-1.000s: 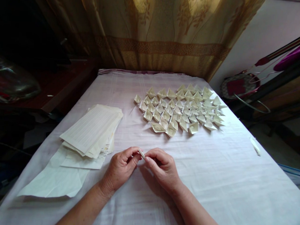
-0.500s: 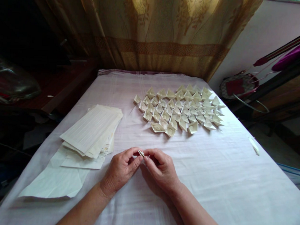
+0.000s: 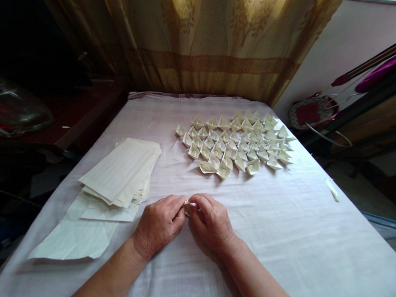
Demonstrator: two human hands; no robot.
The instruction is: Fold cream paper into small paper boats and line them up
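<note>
A small folded paper (image 3: 188, 208) is in the middle, between the tips of both hands. Think of it as the center of a clock. The left hand (image 3: 161, 225) comes in from 8 o'clock, and the right hand (image 3: 212, 222) comes in from 4 o'clock. Neither hand is nearer, because both touch the paper. The left thumb and fingers pinch its left side. The right fingers bend over its right side and hold on too. The fingers hide most of the paper, so I cannot tell which way its long side points. Only a little bit peeks out in the gap between the hands.

Lots of paper boats (image 3: 231, 145) sit at 1 o'clock, well apart from the fingers. A pile of paper (image 3: 121, 172) lies at 10 o'clock, closer to the left hand than to the right. Under all of it is a pale cloth (image 3: 279, 242).
</note>
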